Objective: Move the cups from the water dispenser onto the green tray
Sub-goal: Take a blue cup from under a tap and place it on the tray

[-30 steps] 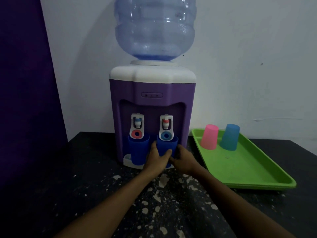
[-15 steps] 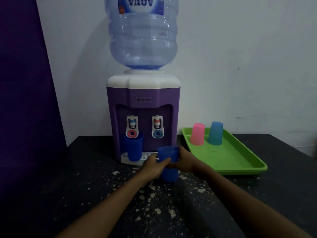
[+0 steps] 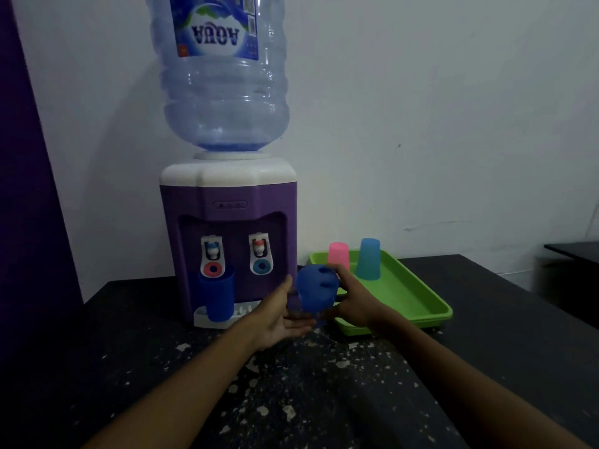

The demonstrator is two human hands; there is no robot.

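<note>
Table point(image 3: 291, 400): dark, speckled, lower frame. Left hand point(image 3: 278, 314): palm up, fingers loose, under the cup. Right hand point(image 3: 351, 298): grasping a dark blue cup point(image 3: 316, 291), centre frame, held above the table. Second blue cup point(image 3: 216, 298): under the dispenser's point(image 3: 228, 228) left tap. Green tray point(image 3: 415, 303): centre right, with pink cup point(image 3: 338, 254) and light blue cup point(image 3: 368, 259) upside down.

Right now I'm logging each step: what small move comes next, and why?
Probably carry the dark blue cup, gripped by the right hand, rightward onto the green tray; it hangs just short of the tray's near-left corner, the left hand open beside it.
</note>
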